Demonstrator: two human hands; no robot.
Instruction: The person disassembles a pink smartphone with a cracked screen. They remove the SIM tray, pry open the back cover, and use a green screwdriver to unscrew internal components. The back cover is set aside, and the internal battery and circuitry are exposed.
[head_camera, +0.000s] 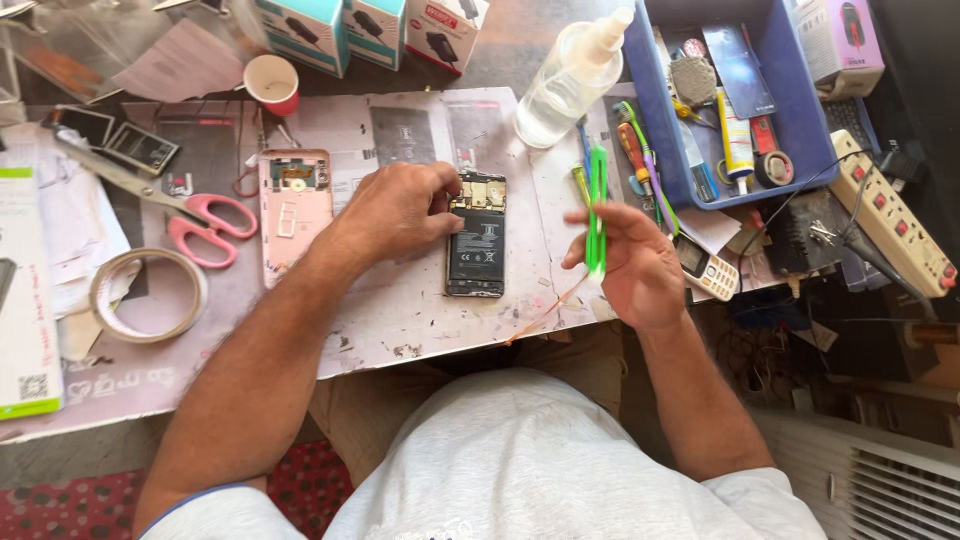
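An opened smartphone (477, 240) lies back-up on the white work mat (400, 310), its black battery and circuit board exposed. My left hand (398, 208) rests on the phone's upper left edge, fingers curled against it. My right hand (630, 262) hovers just right of the phone, holding a thin green tool (596, 205) upright between the fingers. A pink phone back cover (293, 208) lies to the left of my left hand.
Pink-handled scissors (205, 225) and a tape roll (147, 295) lie at left. A clear spray bottle (570, 78), screwdrivers (637, 160) and a blue bin (805, 120) of tools sit at back right. A small keypad phone (708, 268) and power strip (893, 215) are right.
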